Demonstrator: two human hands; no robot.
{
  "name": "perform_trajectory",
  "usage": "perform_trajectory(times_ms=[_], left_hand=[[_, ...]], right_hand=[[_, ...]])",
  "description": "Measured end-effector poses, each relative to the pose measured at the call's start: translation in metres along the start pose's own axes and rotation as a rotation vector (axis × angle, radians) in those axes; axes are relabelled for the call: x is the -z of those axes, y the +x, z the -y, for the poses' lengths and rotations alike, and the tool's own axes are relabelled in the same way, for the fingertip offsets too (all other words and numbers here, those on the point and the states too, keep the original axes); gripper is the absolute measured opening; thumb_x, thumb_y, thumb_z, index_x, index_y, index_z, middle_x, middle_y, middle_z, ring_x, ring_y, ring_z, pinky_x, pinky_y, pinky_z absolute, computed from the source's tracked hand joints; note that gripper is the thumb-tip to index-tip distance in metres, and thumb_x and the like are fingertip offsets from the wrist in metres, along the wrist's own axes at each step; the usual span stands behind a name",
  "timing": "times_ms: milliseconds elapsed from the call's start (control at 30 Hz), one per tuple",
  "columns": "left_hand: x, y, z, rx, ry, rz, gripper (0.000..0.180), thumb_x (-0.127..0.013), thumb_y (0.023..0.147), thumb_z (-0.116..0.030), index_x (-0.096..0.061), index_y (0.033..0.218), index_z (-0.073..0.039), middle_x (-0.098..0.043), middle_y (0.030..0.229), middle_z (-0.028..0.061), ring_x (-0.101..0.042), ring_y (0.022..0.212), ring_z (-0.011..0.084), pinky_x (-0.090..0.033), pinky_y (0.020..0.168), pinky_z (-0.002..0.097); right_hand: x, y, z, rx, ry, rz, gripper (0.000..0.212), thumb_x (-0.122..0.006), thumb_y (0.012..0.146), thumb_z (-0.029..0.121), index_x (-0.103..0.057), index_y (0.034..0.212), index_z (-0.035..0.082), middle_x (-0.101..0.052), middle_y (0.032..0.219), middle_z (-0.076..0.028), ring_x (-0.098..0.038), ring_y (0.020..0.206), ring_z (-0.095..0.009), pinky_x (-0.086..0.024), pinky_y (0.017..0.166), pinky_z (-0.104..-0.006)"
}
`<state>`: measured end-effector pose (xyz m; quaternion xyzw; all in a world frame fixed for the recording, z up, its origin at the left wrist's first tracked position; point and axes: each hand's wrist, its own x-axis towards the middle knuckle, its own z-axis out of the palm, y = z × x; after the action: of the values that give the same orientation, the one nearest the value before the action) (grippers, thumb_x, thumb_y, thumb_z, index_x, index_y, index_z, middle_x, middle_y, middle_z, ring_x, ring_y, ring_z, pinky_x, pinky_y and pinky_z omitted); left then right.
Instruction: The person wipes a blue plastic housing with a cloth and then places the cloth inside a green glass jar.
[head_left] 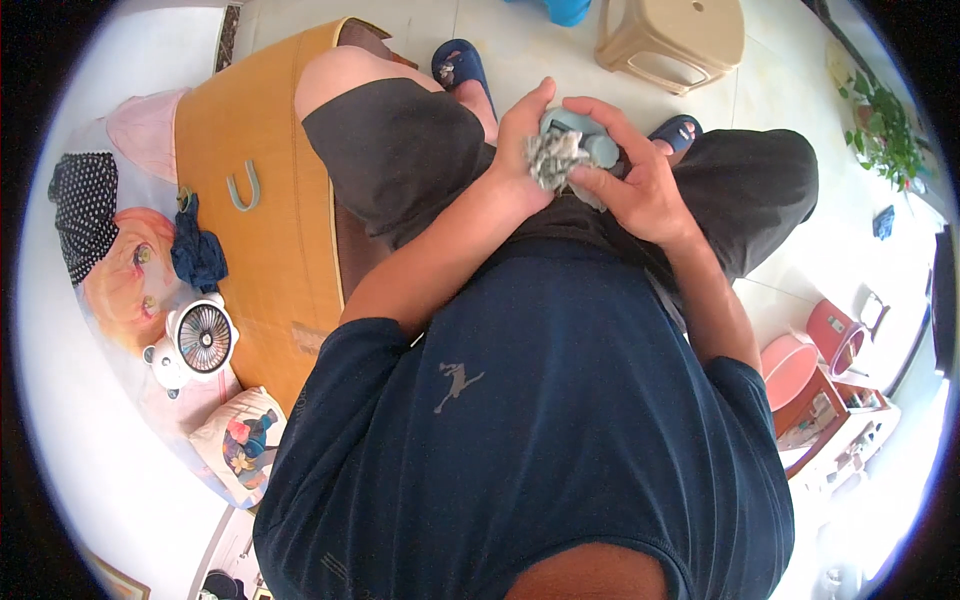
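In front of my lap, both hands meet at a grey-green plastic object (572, 122) with a round knob-like part; its exact kind I cannot make out. My right hand (645, 190) wraps round its right side, with the thumb across the near side. A crumpled grey-and-white patterned cloth (553, 162) presses against the object, between it and my left palm. My left hand (522, 140) closes on the cloth from the left, its thumb pointing up and away; the other fingers are mostly hidden.
At left, a tan mat-covered seat (270, 110) carries a U-shaped grey-green piece (243, 187). Beyond it are a white fan (203, 336) and dark blue cloth (198, 250). A beige stool (680, 45) stands ahead. Pink tubs (790, 368) and a leafy plant (885, 130) are at right.
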<state>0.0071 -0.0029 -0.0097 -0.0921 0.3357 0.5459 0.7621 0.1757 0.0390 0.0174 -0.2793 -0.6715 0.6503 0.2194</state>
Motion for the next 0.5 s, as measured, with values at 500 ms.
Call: perform_trajectory(times_ms=[500], left_hand=[[0.004,0.0,0.0,-0.052,0.015,-0.101,0.057,-0.055,0.104,-0.055,-0.066,0.114,0.001,-0.074,0.107,0.0163,-0.073,0.099,0.032,-0.058,0.093,0.0463]], right_hand=[[-0.001,0.004,0.004,0.039,-0.052,-0.022,0.056,-0.08,0.091,0.012,-0.059,0.142,0.004,-0.066,0.133,-0.012,-0.06,0.124,-0.02,-0.047,0.109,-0.0358]])
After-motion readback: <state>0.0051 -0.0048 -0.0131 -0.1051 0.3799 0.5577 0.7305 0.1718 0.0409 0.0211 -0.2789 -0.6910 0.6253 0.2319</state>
